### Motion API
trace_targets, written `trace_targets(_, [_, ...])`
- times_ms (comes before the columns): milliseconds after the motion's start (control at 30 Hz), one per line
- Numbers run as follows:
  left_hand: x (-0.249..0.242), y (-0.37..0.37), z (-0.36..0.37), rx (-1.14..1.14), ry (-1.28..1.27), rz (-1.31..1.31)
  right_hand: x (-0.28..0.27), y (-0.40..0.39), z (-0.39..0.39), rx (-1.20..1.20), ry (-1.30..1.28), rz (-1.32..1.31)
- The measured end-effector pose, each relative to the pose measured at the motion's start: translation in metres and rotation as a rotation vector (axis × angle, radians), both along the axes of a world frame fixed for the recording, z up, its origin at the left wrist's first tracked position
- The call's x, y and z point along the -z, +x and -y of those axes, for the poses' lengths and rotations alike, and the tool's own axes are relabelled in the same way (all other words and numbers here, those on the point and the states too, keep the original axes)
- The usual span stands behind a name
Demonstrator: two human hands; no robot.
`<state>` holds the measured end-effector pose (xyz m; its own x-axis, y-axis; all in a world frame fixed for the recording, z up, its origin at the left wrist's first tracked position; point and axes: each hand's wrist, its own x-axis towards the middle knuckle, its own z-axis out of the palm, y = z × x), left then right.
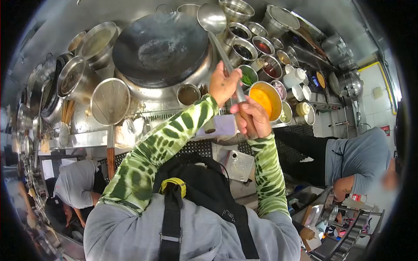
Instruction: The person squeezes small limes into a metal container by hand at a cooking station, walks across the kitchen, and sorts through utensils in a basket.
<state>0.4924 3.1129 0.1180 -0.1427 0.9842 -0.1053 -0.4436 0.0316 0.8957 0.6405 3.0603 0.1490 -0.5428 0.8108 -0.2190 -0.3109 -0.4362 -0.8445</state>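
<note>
A long-handled ladle points away from me, its metal bowl up beside the wok's right rim. My left hand is closed around the middle of its handle, palm partly turned up. Lower down, my right hand is wrapped round the wooden end of the handle. The large dark wok sits on the burner ahead, its inside bare with a pale worn patch. Just beyond my right hand stands a metal bowl of orange-yellow liquid, with a small pot of chopped greens behind it.
Several metal pots of sauces and squeeze bottles crowd the right side. A mesh strainer lies left, near a strainer-topped pot. One person stands at right; another bends at left.
</note>
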Motion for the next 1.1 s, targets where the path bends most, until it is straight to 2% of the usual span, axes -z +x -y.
trace_targets(67, [0.014, 0.008, 0.017, 0.011, -0.078, -0.126, 0.011, 0.024, 0.018, 0.041, 0.069, 0.255])
trace_targets(133, [0.037, -0.015, 0.041, 0.035, 0.039, -0.405, 0.030, 0.042, 0.040, 0.045, 0.208, 0.546])
trace_targets(200, [0.051, -0.052, 0.077, 0.021, 0.150, -0.596, 0.067, 0.062, 0.068, 0.138, 0.274, 0.529])
trace_targets(267, [0.074, -0.092, 0.113, -0.027, 0.068, -0.690, 0.104, 0.084, 0.096, 0.167, 0.343, 0.616])
trace_targets(300, [0.089, -0.112, 0.132, -0.113, 0.075, -0.719, 0.129, 0.093, 0.108, 0.148, 0.414, 0.752])
trace_targets(400, [0.119, -0.166, 0.183, -0.080, -0.083, -1.399, 0.160, 0.096, 0.142, 0.153, 0.659, 1.004])
trace_targets(433, [0.129, -0.173, 0.197, -0.038, -0.053, -1.473, 0.177, 0.102, 0.147, 0.131, 0.805, 1.114])
trace_targets(500, [0.135, -0.170, 0.215, 0.074, -0.017, -1.643, 0.199, 0.109, 0.156, 0.123, 0.925, 1.236])
trace_targets(533, [0.135, -0.159, 0.218, 0.231, -0.192, -1.654, 0.209, 0.113, 0.159, 0.126, 0.988, 1.299])
trace_targets(700, [0.137, -0.107, 0.227, 0.215, -0.299, -1.881, 0.231, 0.119, 0.164, 0.105, 0.822, 1.408])
trace_targets(833, [0.151, -0.110, 0.231, 0.109, -0.244, -1.900, 0.229, 0.116, 0.159, 0.083, 0.716, 1.403])
trace_targets(933, [0.141, -0.108, 0.233, 0.146, -0.277, -1.828, 0.183, 0.091, 0.149, 0.211, 1.256, 1.463])
trace_targets(967, [0.135, -0.108, 0.233, 0.093, -0.275, -1.807, 0.174, 0.077, 0.138, 0.239, 1.200, 1.391])
trace_targets(1033, [0.127, -0.113, 0.240, 0.009, -0.243, -1.746, 0.149, 0.033, 0.100, 0.172, 1.146, 1.074])
trace_targets(1100, [0.118, -0.120, 0.251, -0.116, -0.170, -1.666, 0.133, -0.024, 0.074, 0.160, 1.262, 0.995])
